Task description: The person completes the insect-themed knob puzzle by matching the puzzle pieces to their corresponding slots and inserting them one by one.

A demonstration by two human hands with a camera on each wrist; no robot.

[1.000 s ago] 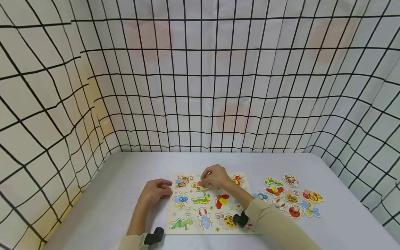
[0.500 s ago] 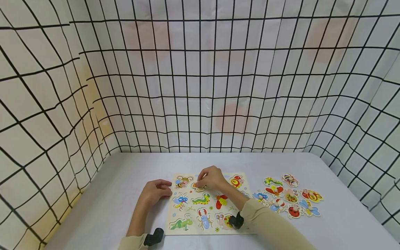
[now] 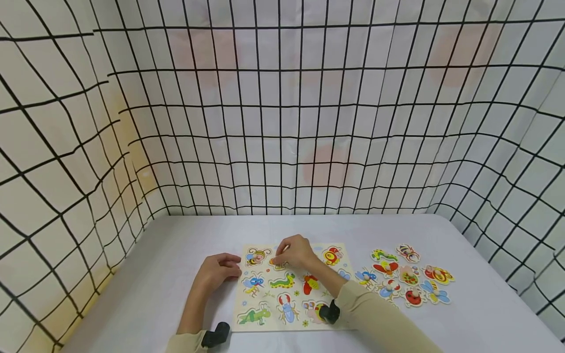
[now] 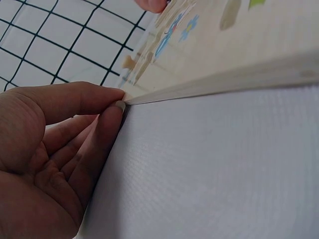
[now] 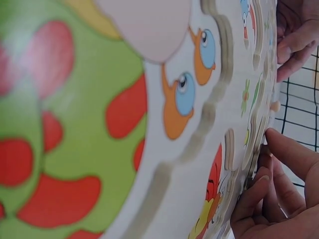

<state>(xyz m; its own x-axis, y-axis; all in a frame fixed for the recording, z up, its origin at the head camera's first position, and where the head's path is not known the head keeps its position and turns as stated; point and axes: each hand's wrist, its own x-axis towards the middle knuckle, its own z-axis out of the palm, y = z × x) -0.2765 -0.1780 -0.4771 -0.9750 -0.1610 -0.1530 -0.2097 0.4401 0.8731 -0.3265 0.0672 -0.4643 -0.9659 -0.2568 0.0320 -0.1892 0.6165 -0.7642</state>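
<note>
A wooden insect puzzle board (image 3: 273, 294) lies flat in the head view, with printed recesses. At its left edge is my left hand (image 3: 216, 272); in the left wrist view thumb and fingertip (image 4: 118, 106) pinch the board's edge (image 4: 219, 87). My right hand (image 3: 295, 252) reaches over the board's top row. Its fingers pinch a small orange-and-yellow striped insect puzzle piece (image 3: 277, 264), mostly covered by the hand, at a recess right of the bee piece (image 3: 258, 256). In the right wrist view the right hand's fingertips (image 5: 261, 174) are low at the board's surface.
Several loose knobbed insect pieces lie right of the board, among them a ladybug (image 3: 414, 297), a spider (image 3: 408, 252) and a green caterpillar (image 3: 383, 255). White cloth covers the table (image 3: 185, 235). Black-grid walls (image 3: 282, 122) enclose the back and sides.
My right hand has shifted slightly left and lower with the striped piece, settling at the recess beside the bee. The left hand stays at the board's edge.
</note>
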